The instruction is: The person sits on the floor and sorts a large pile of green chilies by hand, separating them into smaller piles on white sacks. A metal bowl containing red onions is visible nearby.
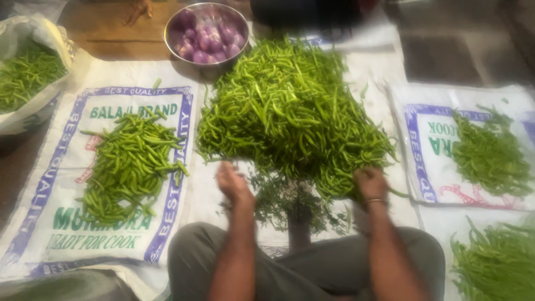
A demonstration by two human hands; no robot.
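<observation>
A big heap of green chillies (290, 106) lies on white sacks in front of me. My left hand (231, 184) hovers at the heap's near edge, fingers curled; blur hides whether it holds anything. At the heap's near right edge my right hand (369, 183), with a bangle on the wrist, reaches into the chillies. A litter of dark green stems (290, 203) lies between my hands. To the left, a smaller pile of chillies (131, 164) rests on a printed white sack (56, 223).
A steel bowl (170, 42) of small purple onions stands at the back. A bag of chillies (25, 78) sits far left. More chilli piles lie on a sack at right (490, 153) and at the lower right (496, 262). My knees fill the foreground.
</observation>
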